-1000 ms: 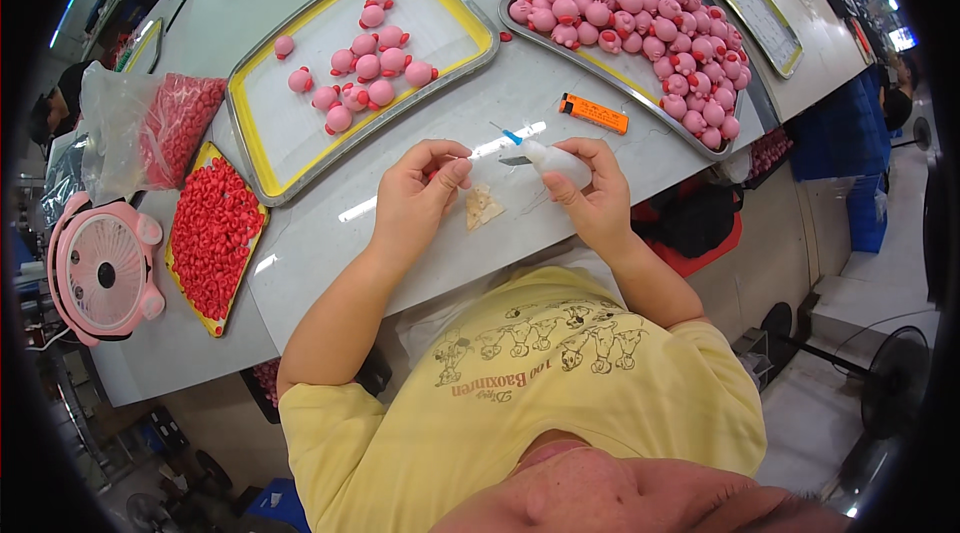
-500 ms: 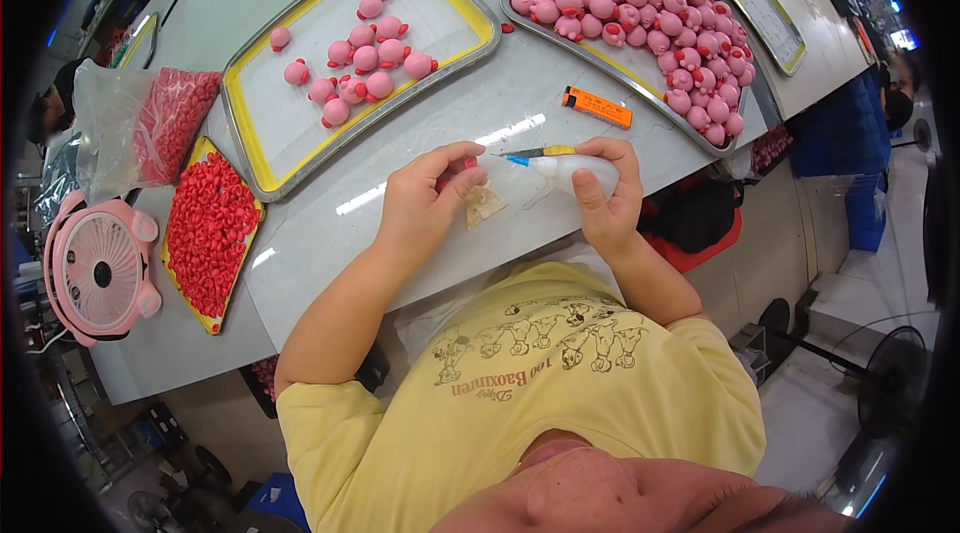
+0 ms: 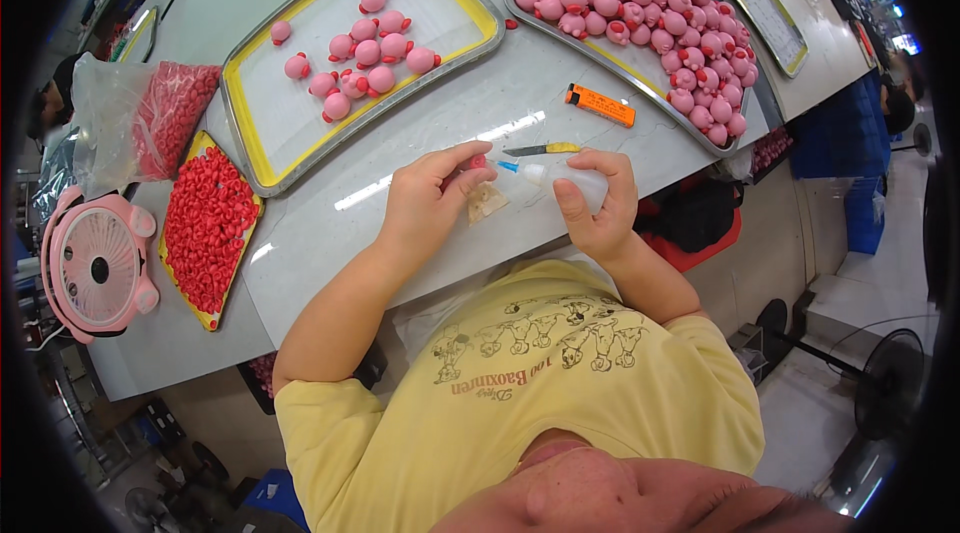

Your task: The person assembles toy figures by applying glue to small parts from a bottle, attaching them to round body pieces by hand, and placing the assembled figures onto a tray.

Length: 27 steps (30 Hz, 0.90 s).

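My left hand (image 3: 418, 201) is closed, pinching a small red plastic piece (image 3: 478, 162) between thumb and fingertips. In my right hand (image 3: 608, 213) lies a translucent white squeeze bottle (image 3: 590, 187), gripped between thumb and fingers. Its blue needle tip (image 3: 507, 167) points left and ends close beside the red piece; whether they touch I cannot tell. Just beyond the bottle rests a thin knife (image 3: 540, 149) with a dark blade and yellow handle. A crumpled beige scrap (image 3: 485, 202) lies on the table by my left fingertips.
Several pink balls with red parts sit on a yellow-rimmed tray (image 3: 245, 148); another tray (image 3: 640, 83) is heaped with them. Left are a plate of red pieces (image 3: 208, 233), a bag of red pieces (image 3: 172, 123) and a pink fan (image 3: 98, 268). An orange utility knife (image 3: 600, 105) lies at right.
My right hand has moved slightly left with the squeeze bottle, bringing its blue tip closer to the red piece. More of the knife now shows. My left hand has barely moved.
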### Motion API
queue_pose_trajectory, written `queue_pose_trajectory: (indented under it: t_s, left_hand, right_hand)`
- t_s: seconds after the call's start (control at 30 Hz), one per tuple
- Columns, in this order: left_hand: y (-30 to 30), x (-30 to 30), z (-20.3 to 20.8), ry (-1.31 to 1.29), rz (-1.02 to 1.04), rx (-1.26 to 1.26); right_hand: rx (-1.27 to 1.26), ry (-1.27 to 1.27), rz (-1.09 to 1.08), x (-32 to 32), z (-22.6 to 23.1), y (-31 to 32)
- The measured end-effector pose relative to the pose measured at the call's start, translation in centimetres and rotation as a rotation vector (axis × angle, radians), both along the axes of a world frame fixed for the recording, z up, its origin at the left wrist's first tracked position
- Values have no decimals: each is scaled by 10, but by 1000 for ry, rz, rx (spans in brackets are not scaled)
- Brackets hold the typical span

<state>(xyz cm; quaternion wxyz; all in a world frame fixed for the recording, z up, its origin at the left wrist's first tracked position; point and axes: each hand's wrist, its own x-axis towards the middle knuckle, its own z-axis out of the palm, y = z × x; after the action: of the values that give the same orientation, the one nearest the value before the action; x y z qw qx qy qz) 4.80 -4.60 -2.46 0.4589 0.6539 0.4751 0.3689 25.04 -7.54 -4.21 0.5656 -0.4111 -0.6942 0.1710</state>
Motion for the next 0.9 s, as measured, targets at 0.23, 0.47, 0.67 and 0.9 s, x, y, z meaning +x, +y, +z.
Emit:
queue_pose_trajectory:
  t_s: [0.23, 0.47, 0.67, 0.9]
  left_hand:
    - [0, -4, -3, -48, -7, -16]
    - [0, -7, 1, -65, -58, -32]
    - [-1, -5, -4, 49, -19, 150]
    - [-1, -4, 0, 183, -36, 334]
  right_hand:
    - [33, -55, -20, -6, -1, -1]
    - [62, -59, -23, -11, 4, 2]
    - [-97, 21, 32, -7, 10, 2]
    - [-125, -18, 68, -3, 16, 2]
